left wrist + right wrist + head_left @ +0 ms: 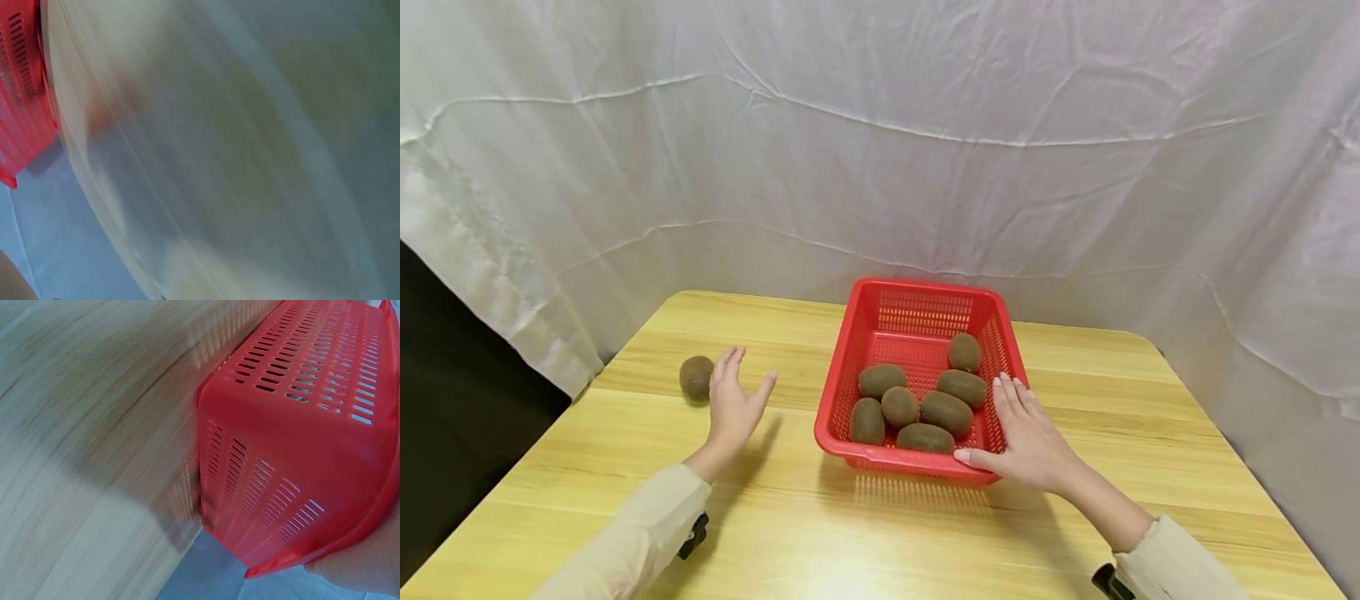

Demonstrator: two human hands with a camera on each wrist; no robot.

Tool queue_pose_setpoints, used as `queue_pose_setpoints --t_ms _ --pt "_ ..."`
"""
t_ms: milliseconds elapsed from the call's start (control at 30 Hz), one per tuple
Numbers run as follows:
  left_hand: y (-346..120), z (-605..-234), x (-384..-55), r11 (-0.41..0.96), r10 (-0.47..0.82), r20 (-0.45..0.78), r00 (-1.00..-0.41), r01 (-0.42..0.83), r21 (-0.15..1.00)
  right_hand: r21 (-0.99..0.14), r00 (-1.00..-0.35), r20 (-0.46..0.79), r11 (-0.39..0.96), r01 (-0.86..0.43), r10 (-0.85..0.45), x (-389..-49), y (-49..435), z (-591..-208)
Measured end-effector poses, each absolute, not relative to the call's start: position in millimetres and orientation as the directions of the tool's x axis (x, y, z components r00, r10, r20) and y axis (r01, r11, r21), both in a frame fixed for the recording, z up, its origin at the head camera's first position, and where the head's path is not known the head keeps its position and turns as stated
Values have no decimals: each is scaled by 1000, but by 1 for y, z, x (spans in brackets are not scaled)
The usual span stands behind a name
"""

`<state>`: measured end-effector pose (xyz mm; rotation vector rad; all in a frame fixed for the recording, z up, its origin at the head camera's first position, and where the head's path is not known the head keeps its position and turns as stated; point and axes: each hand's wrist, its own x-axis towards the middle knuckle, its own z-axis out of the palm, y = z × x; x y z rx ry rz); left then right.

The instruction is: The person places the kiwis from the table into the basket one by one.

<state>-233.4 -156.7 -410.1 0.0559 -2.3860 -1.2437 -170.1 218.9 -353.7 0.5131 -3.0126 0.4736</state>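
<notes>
A single brown kiwi [697,378] lies on the left of the table. Just right of it is my left hand [734,410], fingers extended and thumb spread away, holding nothing. In the middle stands a red perforated plastic basket [831,400] with several kiwis [946,413] in its front and right part. My right hand [1032,443] rests on the basket's front right corner, fingers stretched along the right rim and thumb on the front rim. The right wrist view shows the basket [275,456] from outside, with part of the right hand [362,569] at its rim.
The light wood-grain table [760,533] carries the basket and the loose kiwi. A pale cloth [880,167] hangs behind and beside the table. At the left lies a dark area [452,417] past the table's edge. The left wrist view is blurred.
</notes>
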Motion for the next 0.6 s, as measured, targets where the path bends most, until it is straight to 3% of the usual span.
queue_pose_setpoints --t_ms 600 --pt "-182 -416 -242 619 -326 327 -887 61 783 -289 -942 100 897 -336 -320 -171 219 -355"
